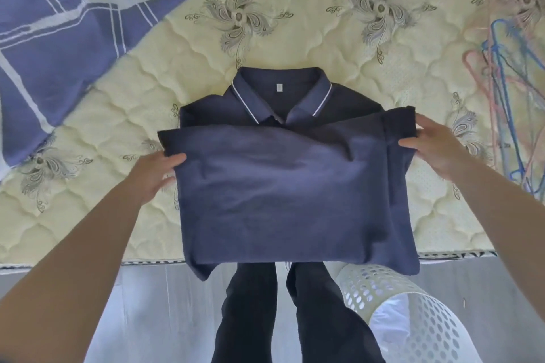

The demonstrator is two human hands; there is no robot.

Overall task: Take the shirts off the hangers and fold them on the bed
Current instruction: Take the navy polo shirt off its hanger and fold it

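The shirt [280, 186] lay in the middle of the bed [309, 47]. A blanket [59, 23] lay at ten o'clock, hangers [501, 91] at three, a basket [418, 315] at five.

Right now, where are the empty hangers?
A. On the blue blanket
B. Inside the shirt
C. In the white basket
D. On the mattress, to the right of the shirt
D: the hangers lie in a loose pile on the mattress, off to the right of the navy shirt being folded.

Hangers [506, 74] partly beyond right edge
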